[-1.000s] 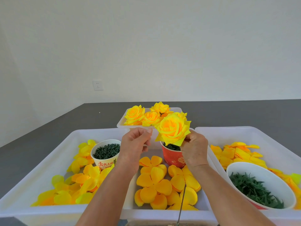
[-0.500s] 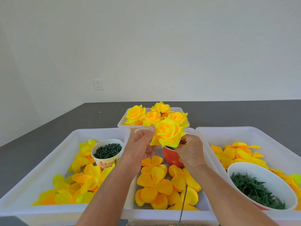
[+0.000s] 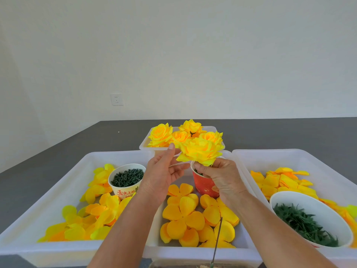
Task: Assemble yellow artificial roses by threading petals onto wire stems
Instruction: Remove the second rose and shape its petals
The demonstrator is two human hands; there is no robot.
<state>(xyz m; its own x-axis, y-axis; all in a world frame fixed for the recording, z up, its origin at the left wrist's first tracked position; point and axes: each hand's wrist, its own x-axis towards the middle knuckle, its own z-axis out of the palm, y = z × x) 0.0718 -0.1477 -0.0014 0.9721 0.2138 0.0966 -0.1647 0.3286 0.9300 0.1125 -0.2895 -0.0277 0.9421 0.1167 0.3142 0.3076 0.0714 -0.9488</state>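
- We count three big white trays up front: left tray [image 3: 48,190], middle tray [image 3: 202,250], right tray [image 3: 318,159]; plus one small back tray [image 3: 144,146] behind them, so four in all.
- One white bowl [image 3: 286,198] of green leaf bits sits in the right tray; two paper cups: a white cup [image 3: 126,190] of dark green pieces in the left tray, a red cup [image 3: 205,187] in the middle tray.
- Finished roses [image 3: 161,134] in the back tray: we make out four heads, maybe more hidden behind.
- Flat petal pieces [image 3: 182,215] lie loose in all three front trays, overlapping; too many to count.
- The rose in hand [image 3: 200,151] is held up over the red cup, in front of the back tray. We'd judge it very light and soft, fabric-like petals that crush or splay easily; hold it under the head at the base, not by the petal edges.
- Right hand [image 3: 222,176] is closed in a pinch under the rose's base, fingers curled round it.
- Left hand [image 3: 164,173] is half open, palm toward the rose, its thumb tip at the outer petals; we can't tell if it actually touches, and it grips nothing.
- One thin wire stem [image 3: 217,240] runs down from below the right hand to the bottom edge. It's likely stiff but bendable, and slippery to pinch.
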